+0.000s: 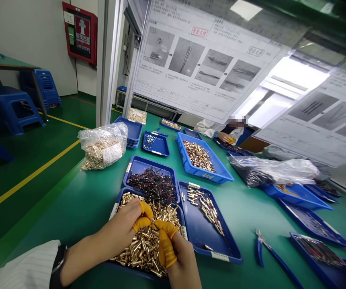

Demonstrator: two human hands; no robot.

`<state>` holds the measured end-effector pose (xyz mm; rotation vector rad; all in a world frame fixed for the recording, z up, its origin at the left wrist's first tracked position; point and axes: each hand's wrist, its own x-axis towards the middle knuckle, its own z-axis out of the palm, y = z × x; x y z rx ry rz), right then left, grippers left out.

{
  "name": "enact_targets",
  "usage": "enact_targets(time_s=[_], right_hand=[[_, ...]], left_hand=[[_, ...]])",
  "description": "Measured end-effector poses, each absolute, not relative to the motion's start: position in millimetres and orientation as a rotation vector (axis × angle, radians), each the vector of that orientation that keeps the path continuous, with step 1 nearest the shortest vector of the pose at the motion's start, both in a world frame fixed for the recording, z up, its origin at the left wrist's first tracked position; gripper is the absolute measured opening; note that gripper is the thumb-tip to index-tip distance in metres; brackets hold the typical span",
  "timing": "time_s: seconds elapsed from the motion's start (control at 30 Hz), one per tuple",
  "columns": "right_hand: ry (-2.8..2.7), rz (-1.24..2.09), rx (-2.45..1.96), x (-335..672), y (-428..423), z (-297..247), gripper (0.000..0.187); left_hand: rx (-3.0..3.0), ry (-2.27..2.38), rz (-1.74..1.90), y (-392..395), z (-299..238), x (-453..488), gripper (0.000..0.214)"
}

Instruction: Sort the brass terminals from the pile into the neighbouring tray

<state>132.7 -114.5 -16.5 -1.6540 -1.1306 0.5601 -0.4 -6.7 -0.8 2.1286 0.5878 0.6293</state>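
My left hand [133, 218], in yellow finger covers, is pinched closed above a blue tray [114, 208] heaped with small brass tubes [144, 249]. Its fingertips meet those of my right hand [173, 245], also in yellow finger covers and pinched closed. A small piece shows between the fingertips, too hidden to name. Just behind, another blue tray [136, 160] holds a pile of short black and red wires [153, 182]. To the right, a blue tray [233, 251] carries brass tubes with wires [205, 206] in a loose row.
Blue-handled pliers [261, 241] lie on the green table [251, 208] at the right. A blue bin [221, 170] of brass parts and a clear bag [103, 146] stand farther back. Hanging instruction sheets [203, 60] cover the upper view. Another person [236, 130] sits across the table.
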Motion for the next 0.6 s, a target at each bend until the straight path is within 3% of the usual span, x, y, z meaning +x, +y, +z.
enact_targets(time_s=[0.27, 0.6], right_hand=[[-1.119, 0.614, -1.599, 127.9, -110.4, -10.7, 0.032], [-1.019, 1.042, -1.373, 125.6, -107.2, -9.7, 0.035]], left_hand=[[2.175, 0.410, 0.701, -7.3, 0.1, -3.4, 0.022], [2.112, 0.495, 0.489, -15.4, 1.4, 0.7, 0.018]])
